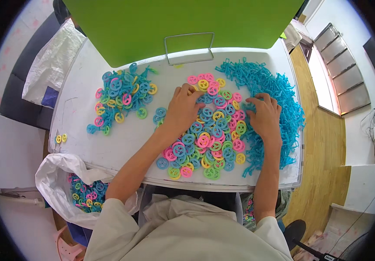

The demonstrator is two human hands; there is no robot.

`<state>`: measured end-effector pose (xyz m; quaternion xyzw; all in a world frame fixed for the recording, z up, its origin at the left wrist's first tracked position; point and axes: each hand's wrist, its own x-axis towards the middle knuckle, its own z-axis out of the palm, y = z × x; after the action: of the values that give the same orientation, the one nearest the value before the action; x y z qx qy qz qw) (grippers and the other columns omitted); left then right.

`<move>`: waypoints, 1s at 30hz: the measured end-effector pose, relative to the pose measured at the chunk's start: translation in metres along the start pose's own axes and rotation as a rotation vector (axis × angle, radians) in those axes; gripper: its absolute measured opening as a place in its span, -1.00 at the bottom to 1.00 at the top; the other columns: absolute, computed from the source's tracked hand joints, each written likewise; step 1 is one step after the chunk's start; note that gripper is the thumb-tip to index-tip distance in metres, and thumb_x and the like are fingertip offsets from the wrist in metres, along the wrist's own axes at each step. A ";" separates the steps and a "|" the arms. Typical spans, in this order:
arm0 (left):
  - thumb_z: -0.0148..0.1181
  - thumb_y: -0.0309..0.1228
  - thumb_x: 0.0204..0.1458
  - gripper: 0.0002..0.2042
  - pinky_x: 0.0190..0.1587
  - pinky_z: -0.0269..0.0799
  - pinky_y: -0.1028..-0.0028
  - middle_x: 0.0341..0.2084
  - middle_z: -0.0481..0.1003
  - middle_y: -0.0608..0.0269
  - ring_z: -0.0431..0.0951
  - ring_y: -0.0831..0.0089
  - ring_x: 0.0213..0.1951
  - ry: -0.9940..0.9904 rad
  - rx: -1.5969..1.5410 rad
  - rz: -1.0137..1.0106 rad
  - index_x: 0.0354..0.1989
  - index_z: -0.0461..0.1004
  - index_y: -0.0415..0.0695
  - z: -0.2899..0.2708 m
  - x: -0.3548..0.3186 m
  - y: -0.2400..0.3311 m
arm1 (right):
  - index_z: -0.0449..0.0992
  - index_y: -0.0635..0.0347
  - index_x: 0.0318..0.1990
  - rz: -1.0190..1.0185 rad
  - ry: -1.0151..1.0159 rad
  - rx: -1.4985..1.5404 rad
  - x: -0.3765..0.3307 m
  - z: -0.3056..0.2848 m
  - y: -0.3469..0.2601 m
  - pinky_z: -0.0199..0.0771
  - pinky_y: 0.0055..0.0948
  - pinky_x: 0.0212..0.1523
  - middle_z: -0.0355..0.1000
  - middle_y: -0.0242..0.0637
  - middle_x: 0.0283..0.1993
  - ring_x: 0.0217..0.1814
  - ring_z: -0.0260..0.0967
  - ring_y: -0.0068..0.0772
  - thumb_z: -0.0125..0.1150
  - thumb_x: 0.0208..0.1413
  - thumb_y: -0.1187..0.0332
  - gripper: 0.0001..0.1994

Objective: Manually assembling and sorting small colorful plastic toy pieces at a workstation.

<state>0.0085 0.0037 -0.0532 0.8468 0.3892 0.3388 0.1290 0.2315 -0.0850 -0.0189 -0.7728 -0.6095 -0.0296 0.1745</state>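
On table (pixel 87 150) — wheels (pixel 204 140); beside — blue-patched sack (pixel 50 61)

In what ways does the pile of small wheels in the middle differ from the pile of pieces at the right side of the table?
The wheel pile mixes pink, yellow, green and blue, while the right pile is all blue. The wheels are round with open spokes; the right pile's pieces are thin and narrow. Both piles lie loose on the white table.

A green panel (pixel 187 21) is seen beyond the left hand (pixel 182 108), wooden flooring (pixel 324 137) far to its right, and a dark padded seat (pixel 15 106) to its left.
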 end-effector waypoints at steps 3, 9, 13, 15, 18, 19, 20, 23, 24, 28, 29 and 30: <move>0.31 -0.48 -0.15 -0.76 -0.14 0.38 0.29 -0.34 0.43 0.08 0.42 0.14 -0.27 0.016 -0.031 0.009 -0.25 0.51 -0.15 0.000 0.002 -0.001 | 0.60 -0.01 -0.26 -0.009 -0.044 -0.035 0.001 -0.002 0.001 0.11 -0.12 0.15 0.36 -0.29 0.02 0.14 0.22 -0.13 0.37 -0.17 0.42 -0.76; 0.26 -0.52 -0.05 -0.83 -0.31 0.45 0.41 -0.39 0.50 0.21 0.53 0.35 -0.39 -0.111 -0.604 -0.373 -0.26 0.48 -0.20 -0.018 0.015 0.010 | 0.58 0.09 -0.30 -0.023 -0.016 0.171 0.009 -0.013 0.013 0.30 -0.25 0.00 0.45 -0.24 -0.11 0.00 0.35 -0.07 0.37 -0.20 0.46 -0.78; 0.20 -0.47 0.07 -0.83 -0.35 0.45 0.55 -0.35 0.51 0.23 0.54 0.52 -0.37 -0.213 -0.967 -0.566 -0.23 0.46 -0.29 -0.025 0.019 0.014 | 0.55 0.19 -0.30 0.062 0.082 0.321 0.013 -0.025 0.010 0.42 -0.36 -0.20 0.50 -0.26 -0.31 -0.23 0.45 -0.24 0.33 -0.12 0.49 -0.83; 0.19 -0.44 0.09 -0.82 -0.33 0.46 0.56 -0.35 0.50 0.24 0.54 0.55 -0.34 -0.207 -1.039 -0.599 -0.22 0.45 -0.31 -0.026 0.018 0.015 | 0.52 0.28 -0.26 0.202 0.075 0.541 0.016 -0.030 0.002 0.43 -0.50 -0.35 0.50 -0.33 -0.41 -0.34 0.45 -0.48 0.29 -0.02 0.47 -0.84; 0.14 -0.35 0.14 -0.79 -0.26 0.48 0.56 -0.32 0.49 0.31 0.53 0.54 -0.31 -0.221 -1.105 -0.603 -0.16 0.45 -0.23 -0.028 0.017 0.018 | 0.49 0.32 -0.17 0.134 -0.030 0.906 0.016 -0.025 -0.013 0.44 -0.60 -0.36 0.48 -0.34 -0.34 -0.31 0.42 -0.63 0.24 0.07 0.46 -0.82; 0.12 -0.33 0.16 -0.78 -0.24 0.49 0.56 -0.30 0.49 0.32 0.54 0.52 -0.28 -0.235 -1.117 -0.604 -0.14 0.43 -0.21 -0.029 0.017 0.021 | 0.49 0.32 -0.17 0.135 -0.029 0.904 0.016 -0.019 -0.017 0.44 -0.60 -0.36 0.48 -0.34 -0.34 -0.31 0.42 -0.63 0.24 0.07 0.46 -0.82; 0.10 -0.30 0.17 -0.77 -0.22 0.49 0.55 -0.27 0.48 0.32 0.54 0.51 -0.25 -0.250 -1.129 -0.604 -0.12 0.42 -0.20 -0.031 0.017 0.023 | 0.48 0.32 -0.14 0.105 -0.067 1.023 0.014 -0.010 -0.020 0.45 -0.61 -0.33 0.48 -0.34 -0.31 -0.29 0.43 -0.62 0.22 0.09 0.47 -0.81; 0.07 -0.27 0.19 -0.76 -0.18 0.50 0.54 -0.25 0.49 0.32 0.55 0.48 -0.20 -0.266 -1.253 -0.609 -0.10 0.40 -0.17 -0.030 0.015 0.028 | 0.46 0.33 -0.10 0.058 -0.152 1.199 0.012 -0.004 -0.039 0.46 -0.62 -0.28 0.48 -0.34 -0.26 -0.27 0.43 -0.61 0.18 0.11 0.51 -0.80; 0.07 -0.27 0.19 -0.76 -0.18 0.50 0.54 -0.25 0.49 0.32 0.55 0.48 -0.20 -0.263 -1.252 -0.611 -0.10 0.40 -0.17 -0.028 0.014 0.028 | 0.46 0.35 -0.09 0.042 -0.196 1.256 0.011 -0.004 -0.044 0.47 -0.63 -0.26 0.48 -0.33 -0.24 -0.26 0.43 -0.61 0.16 0.12 0.52 -0.79; 0.05 -0.32 0.20 -0.77 -0.19 0.52 0.52 -0.24 0.49 0.29 0.56 0.46 -0.18 -0.244 -1.262 -0.593 -0.09 0.38 -0.20 -0.022 0.012 0.030 | 0.46 0.36 -0.10 0.053 -0.234 1.282 0.009 0.004 -0.049 0.46 -0.64 -0.24 0.49 -0.32 -0.24 -0.23 0.43 -0.62 0.17 0.12 0.50 -0.79; 0.06 -0.34 0.20 -0.78 -0.20 0.53 0.52 -0.24 0.49 0.28 0.56 0.46 -0.19 -0.227 -1.234 -0.570 -0.10 0.38 -0.21 -0.022 0.012 0.031 | 0.47 0.37 -0.10 0.069 -0.239 1.269 0.009 0.005 -0.049 0.47 -0.65 -0.24 0.49 -0.32 -0.24 -0.24 0.43 -0.62 0.19 0.12 0.49 -0.79; 0.06 -0.34 0.20 -0.78 -0.20 0.53 0.52 -0.24 0.49 0.28 0.56 0.46 -0.19 -0.227 -1.235 -0.570 -0.10 0.38 -0.21 -0.021 0.012 0.032 | 0.47 0.37 -0.11 0.086 -0.244 1.256 0.009 0.005 -0.050 0.47 -0.65 -0.24 0.49 -0.31 -0.24 -0.25 0.44 -0.62 0.20 0.11 0.48 -0.79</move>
<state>0.0178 -0.0101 -0.0164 0.5131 0.3165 0.3606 0.7117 0.1857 -0.0658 -0.0094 -0.5450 -0.4945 0.4282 0.5245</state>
